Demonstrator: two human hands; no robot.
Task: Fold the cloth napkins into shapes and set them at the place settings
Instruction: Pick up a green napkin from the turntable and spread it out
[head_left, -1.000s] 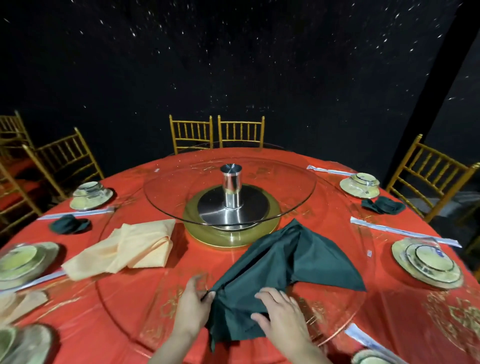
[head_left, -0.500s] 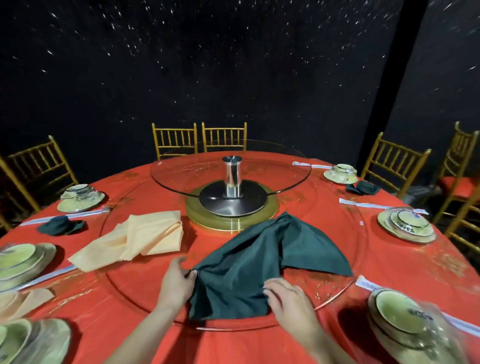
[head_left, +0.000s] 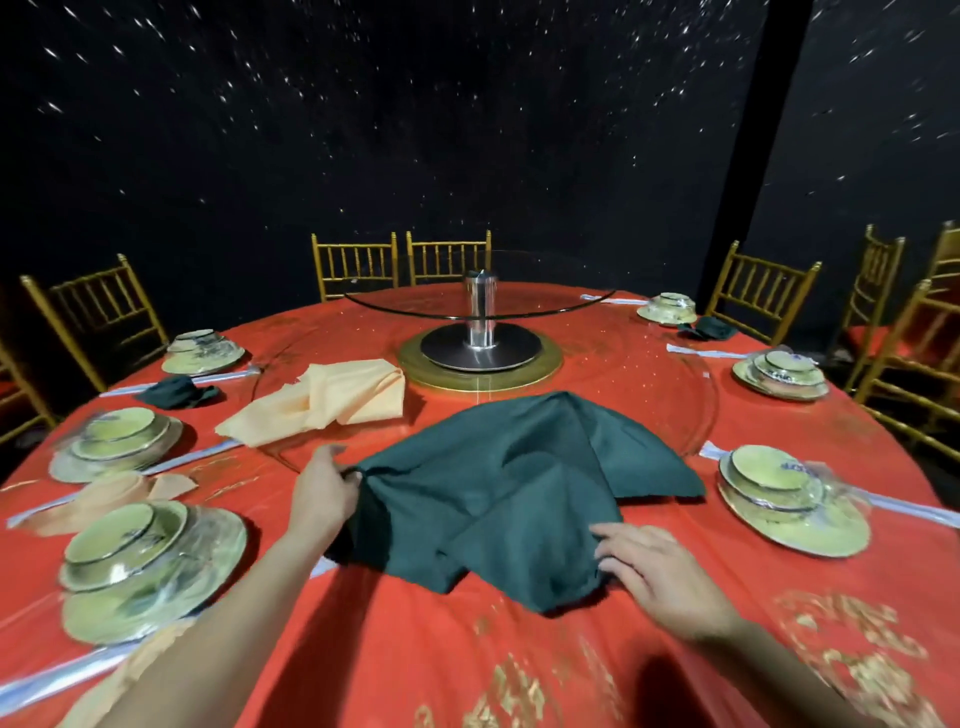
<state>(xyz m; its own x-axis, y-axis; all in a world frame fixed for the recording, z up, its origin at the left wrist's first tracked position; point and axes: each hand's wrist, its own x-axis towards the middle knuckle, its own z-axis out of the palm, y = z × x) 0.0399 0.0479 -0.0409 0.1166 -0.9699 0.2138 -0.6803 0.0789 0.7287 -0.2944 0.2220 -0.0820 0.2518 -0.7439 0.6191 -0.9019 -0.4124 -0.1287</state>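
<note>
- Gold characters (head_left: 852, 639) are printed on the red tablecloth (head_left: 415, 649) by the near right edge, but they are too blurred to read.
- Blue marks show on the bowl of the place setting (head_left: 784, 493) at the right, and these too cannot be read.
- The dark green napkin (head_left: 509, 483) lies loosely spread in front of the person. Its far part is on the large glass disc (head_left: 649, 374) and its near part is on the tablecloth.
- The left hand (head_left: 322, 488) pinches the napkin's left corner, fingers closed on a bunched bit of cloth.
- The right hand (head_left: 660, 577) has its fingers bent over the near right corner and gathers the cloth under them.
- Compared with half a second ago, the green napkin is drawn nearer the table edge and spread wider. The right hand, which lay on its near hem, now grips the corner. The left hand keeps its pinch.
- A peach napkin (head_left: 332, 400) lies crumpled on the disc, left of the raised glass turntable (head_left: 478, 304), as it did before.
- A folded green napkin (head_left: 174, 392) sits by a far left setting, and another (head_left: 711, 328) sits by a far right one.
</note>
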